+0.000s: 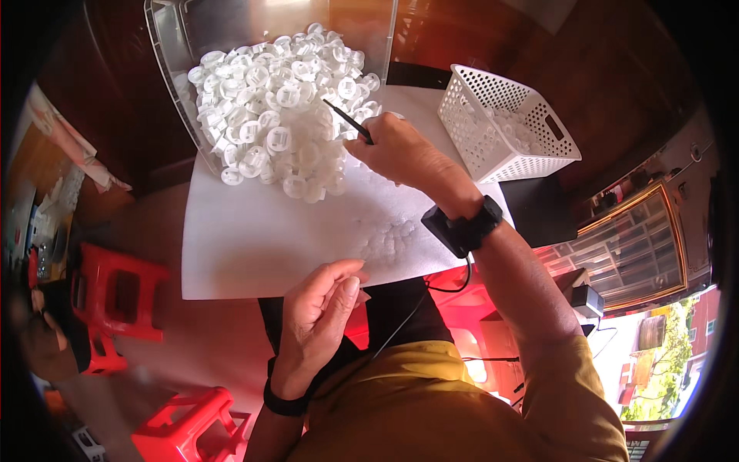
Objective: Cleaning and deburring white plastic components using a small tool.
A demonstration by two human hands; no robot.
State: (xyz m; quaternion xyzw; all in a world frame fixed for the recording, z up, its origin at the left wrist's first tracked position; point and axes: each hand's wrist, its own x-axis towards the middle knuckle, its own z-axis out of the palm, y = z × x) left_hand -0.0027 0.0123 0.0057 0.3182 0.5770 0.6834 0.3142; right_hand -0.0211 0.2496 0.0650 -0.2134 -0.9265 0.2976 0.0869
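Note:
My right hand (396, 150) is closed around a thin black stick-like tool (350, 123), whose tip points at a heap of small round white plastic parts (279, 138). The heap spills from a clear plastic bin (171, 69) onto a white tabletop (231, 239). Close to the table's front edge, my left hand (319, 312) has its fingers curled and the thumb bent in against them. Whatever sits between those fingers is too small and hidden to make out.
A white perforated basket (493, 150) with small clear pieces inside stands right of the heap. Many tiny clear bits (385, 239) lie on the tabletop's right part. Red plastic stools (115, 292) are on the floor at the left. A black cable (462, 281) hangs from my right wrist.

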